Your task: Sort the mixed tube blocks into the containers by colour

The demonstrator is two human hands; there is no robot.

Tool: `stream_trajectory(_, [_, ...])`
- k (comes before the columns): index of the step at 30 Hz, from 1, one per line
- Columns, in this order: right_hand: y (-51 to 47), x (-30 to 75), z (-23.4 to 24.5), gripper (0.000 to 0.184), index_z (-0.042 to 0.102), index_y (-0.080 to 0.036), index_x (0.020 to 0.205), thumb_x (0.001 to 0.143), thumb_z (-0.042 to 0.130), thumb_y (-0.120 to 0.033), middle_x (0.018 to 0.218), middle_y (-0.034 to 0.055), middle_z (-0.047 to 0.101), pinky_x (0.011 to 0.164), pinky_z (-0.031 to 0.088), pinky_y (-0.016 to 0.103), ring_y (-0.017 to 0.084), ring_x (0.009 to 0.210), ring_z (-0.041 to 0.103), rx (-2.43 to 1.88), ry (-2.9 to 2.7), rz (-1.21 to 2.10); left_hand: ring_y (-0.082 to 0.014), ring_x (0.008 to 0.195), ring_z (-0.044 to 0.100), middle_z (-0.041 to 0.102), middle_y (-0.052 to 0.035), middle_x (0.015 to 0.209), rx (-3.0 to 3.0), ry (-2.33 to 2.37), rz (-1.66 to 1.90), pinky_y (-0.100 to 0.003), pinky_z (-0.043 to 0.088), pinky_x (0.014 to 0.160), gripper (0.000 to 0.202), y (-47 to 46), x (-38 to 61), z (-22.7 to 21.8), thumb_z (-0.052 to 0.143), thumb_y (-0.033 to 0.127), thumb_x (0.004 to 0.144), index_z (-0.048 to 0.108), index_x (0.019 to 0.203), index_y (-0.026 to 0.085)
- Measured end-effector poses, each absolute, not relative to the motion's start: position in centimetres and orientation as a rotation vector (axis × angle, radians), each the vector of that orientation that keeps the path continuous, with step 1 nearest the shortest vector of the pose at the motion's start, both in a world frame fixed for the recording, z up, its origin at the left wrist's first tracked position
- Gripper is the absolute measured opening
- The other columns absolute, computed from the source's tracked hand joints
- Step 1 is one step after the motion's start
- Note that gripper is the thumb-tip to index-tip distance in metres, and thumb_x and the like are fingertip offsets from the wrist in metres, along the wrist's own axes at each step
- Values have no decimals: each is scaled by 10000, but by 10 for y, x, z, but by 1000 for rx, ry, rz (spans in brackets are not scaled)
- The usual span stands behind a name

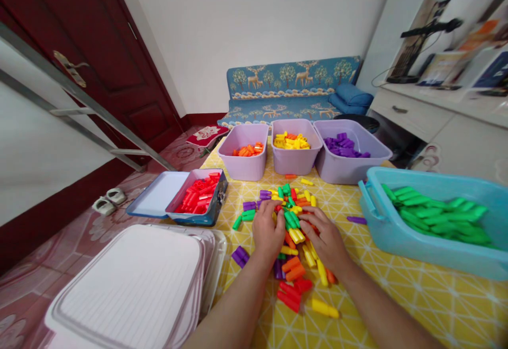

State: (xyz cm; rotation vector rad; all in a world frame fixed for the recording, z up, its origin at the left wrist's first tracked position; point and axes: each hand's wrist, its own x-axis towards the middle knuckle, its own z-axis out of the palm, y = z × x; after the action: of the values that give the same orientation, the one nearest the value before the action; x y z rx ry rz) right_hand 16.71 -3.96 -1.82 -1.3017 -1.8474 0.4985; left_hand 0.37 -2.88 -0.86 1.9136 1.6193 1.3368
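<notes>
A mixed pile of short plastic tube-like pieces in red, orange, yellow, green and purple lies between my hands. My left hand (268,227) is at the pile's left side, its fingers curled and its thumb and forefinger closed around a red plastic piece (278,208). My right hand (323,235) rests against the right side with its fingers stretched apart, touching pieces there. Green pieces (291,219) and a yellow cluster (296,235) lie between the hands. Nearer me are orange pieces (293,268), red pieces (289,296) and a yellow piece (325,308).
Lilac bins hold orange (243,166), yellow (296,162) and purple pieces (349,171) at the back. A blue tub (428,256) with green pieces stands right. An open tin (216,211) with red pieces and stacked lids (130,285) are left. A patterned yellow cloth (397,306) covers the table.
</notes>
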Motion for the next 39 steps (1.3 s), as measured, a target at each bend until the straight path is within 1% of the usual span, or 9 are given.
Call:
stream_trajectory(15, [-40, 166, -18, 257, 660, -202, 961, 905, 471, -366, 1144, 82, 571, 968, 416, 361, 222, 1085, 558, -1293, -1814, 525, -184, 993, 584, 624, -38, 1046, 1945, 1632, 1314, -313, 444, 888, 213, -26, 4, -12, 471, 173, 869, 620, 1015, 218])
stream_trajectory(28, [-40, 168, -20, 269, 661, -203, 965, 920, 451, -364, 1148, 80, 575, 964, 423, 367, 213, 1084, 555, -1296, -1809, 527, -181, 990, 582, 621, -40, 1044, 1939, 1620, 1318, -318, 440, 895, 216, -26, 5, -12, 468, 165, 869, 628, 1006, 216])
stream_trajectory(31, [-42, 169, -17, 294, 657, -198, 1006, 924, 437, -375, 1177, 86, 580, 961, 425, 375, 220, 1094, 554, -1339, -1833, 414, -183, 983, 584, 620, -40, 1043, 1937, 1612, 1323, -322, 441, 893, 208, -26, 5, -12, 475, 173, 869, 627, 1004, 216])
stream_trajectory(35, [-49, 168, -3, 327, 643, -210, 1098, 882, 507, -414, 1258, 96, 575, 965, 386, 461, 286, 1124, 524, -1474, -1899, 55, -188, 1008, 577, 615, -48, 1056, 1918, 1585, 1357, -326, 443, 898, 202, -27, 4, -12, 486, 181, 869, 619, 1018, 212])
stream_trajectory(37, [-52, 165, 5, 323, 645, -219, 1102, 872, 524, -411, 1211, 90, 613, 944, 390, 467, 288, 1086, 540, -1516, -1932, -22, -188, 1010, 578, 620, -51, 1044, 1896, 1559, 1403, -326, 444, 900, 201, -27, 4, -12, 476, 190, 879, 617, 1021, 210])
stream_trajectory(39, [-53, 160, 11, 316, 640, -216, 1112, 867, 538, -387, 1141, 82, 653, 929, 406, 442, 269, 1045, 567, -1534, -1985, 31, -186, 1009, 581, 625, -54, 1036, 1871, 1529, 1445, -325, 444, 902, 206, -26, 4, -12, 457, 203, 895, 612, 1030, 208])
